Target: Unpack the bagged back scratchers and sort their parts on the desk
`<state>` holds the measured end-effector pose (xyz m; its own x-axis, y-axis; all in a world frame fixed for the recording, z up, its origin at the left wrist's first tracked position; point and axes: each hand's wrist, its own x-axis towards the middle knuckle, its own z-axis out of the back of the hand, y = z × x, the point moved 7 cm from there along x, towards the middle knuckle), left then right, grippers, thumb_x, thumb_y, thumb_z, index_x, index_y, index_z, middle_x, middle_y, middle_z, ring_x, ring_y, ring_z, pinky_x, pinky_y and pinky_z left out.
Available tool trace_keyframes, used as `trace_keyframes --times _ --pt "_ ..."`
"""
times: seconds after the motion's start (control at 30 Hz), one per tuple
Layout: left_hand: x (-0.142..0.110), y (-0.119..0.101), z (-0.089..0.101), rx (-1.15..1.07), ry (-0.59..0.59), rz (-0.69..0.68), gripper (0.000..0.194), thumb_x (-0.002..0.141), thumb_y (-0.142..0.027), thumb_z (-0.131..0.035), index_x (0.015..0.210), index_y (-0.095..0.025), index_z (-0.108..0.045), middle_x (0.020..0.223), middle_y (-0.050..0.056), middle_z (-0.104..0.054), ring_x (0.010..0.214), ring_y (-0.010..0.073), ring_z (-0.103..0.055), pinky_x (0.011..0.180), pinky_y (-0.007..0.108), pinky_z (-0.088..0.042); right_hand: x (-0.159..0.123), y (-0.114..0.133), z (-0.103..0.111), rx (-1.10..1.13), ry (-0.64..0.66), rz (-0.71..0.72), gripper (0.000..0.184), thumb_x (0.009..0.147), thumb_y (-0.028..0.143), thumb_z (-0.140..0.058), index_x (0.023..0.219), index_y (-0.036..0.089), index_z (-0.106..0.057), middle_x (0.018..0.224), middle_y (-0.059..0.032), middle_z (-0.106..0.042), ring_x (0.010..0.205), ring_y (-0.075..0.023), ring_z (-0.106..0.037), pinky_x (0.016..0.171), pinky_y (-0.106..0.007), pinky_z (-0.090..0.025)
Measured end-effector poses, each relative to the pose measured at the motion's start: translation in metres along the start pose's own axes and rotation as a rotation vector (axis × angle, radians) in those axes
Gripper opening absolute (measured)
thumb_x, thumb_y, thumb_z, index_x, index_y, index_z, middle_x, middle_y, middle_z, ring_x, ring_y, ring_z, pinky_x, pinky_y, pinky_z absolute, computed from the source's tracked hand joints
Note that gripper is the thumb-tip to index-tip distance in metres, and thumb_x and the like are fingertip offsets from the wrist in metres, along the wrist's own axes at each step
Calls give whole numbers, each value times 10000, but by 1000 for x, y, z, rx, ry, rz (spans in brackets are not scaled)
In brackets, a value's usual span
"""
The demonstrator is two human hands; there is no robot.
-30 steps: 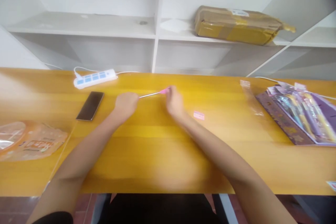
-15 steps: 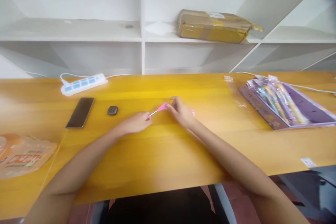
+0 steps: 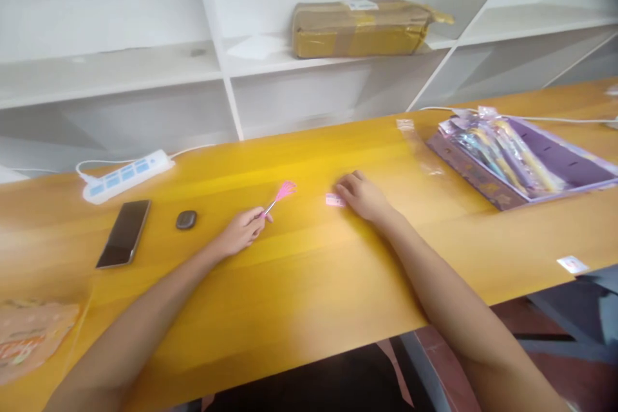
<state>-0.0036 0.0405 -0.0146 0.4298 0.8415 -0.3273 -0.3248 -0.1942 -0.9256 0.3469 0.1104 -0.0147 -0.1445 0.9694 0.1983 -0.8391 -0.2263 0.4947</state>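
Observation:
My left hand (image 3: 244, 230) is closed around the handle end of what looks like a small back scratcher (image 3: 284, 190). It has a thin metal rod and a pink head with several curved prongs, pointing up and to the right above the table. To the right, my right hand (image 3: 364, 196) is low over the table, fingers loosely bent and apart, with nothing seen in them. A small pink-and-white printed label (image 3: 334, 200) lies beside its thumb; whether they touch is unclear.
A dark phone (image 3: 123, 234), a small black case (image 3: 186, 219) and a white power strip (image 3: 128, 177) lie to the left. An orange bag (image 3: 36, 338) is nearer. At right, a purple box (image 3: 570, 161) holds wrapped items. A taped carton (image 3: 362, 29) sits on the shelf.
My right hand has let go of the pink head and moved right, beside the label. My left hand still holds the back scratcher. The view has tilted.

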Motion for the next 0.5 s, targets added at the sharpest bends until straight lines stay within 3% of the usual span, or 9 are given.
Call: trace_keyframes --times 0.13,0.27,0.37,0.43,0.5 --pt "2 0 -1 8 -1 4 319 1062 -510 -515 1127 -220 -630 672 -83 -376 464 69 -286 414 173 -268 7 -16 12 -25 -50 -26 293 1063 430 -516 1072 212 -713 1147 -146 -668 1064 -284 -671 1024 -425 -530" --pt "3 -2 -1 8 0 3 314 1068 -504 -508 1119 -216 -623 677 -83 -383 459 65 -293 407 176 -276 4 -83 61 -243 -324 -228 351 1014 329 -514 1227 136 -716 1302 -231 -632 1226 -342 -599 1105 -490 -454" --pt "2 -1 -1 10 8 -4 323 1071 -515 -507 1126 -218 -619 684 -82 -386 462 67 -298 410 182 -283 -17 -139 96 -372 -522 -467 574 952 315 -603 1470 67 -595 1501 -315 -530 1363 -407 -494 1131 -559 -381" --pt "2 -1 -2 8 17 -9 323 1076 -522 -497 1141 -224 -604 691 -83 -384 469 69 -298 416 185 -280 -31 -168 105 -386 -522 -621 697 944 323 -642 1560 27 -506 1505 -361 -520 1355 -426 -495 1087 -565 -396" --pt "2 -4 -1 15 1 -19 295 1080 -518 -493 1175 -246 -556 715 -83 -405 482 69 -301 425 181 -266 -38 -184 106 -384 -471 -706 653 974 333 -622 1537 15 -532 1444 -375 -564 1323 -427 -520 1046 -553 -417"
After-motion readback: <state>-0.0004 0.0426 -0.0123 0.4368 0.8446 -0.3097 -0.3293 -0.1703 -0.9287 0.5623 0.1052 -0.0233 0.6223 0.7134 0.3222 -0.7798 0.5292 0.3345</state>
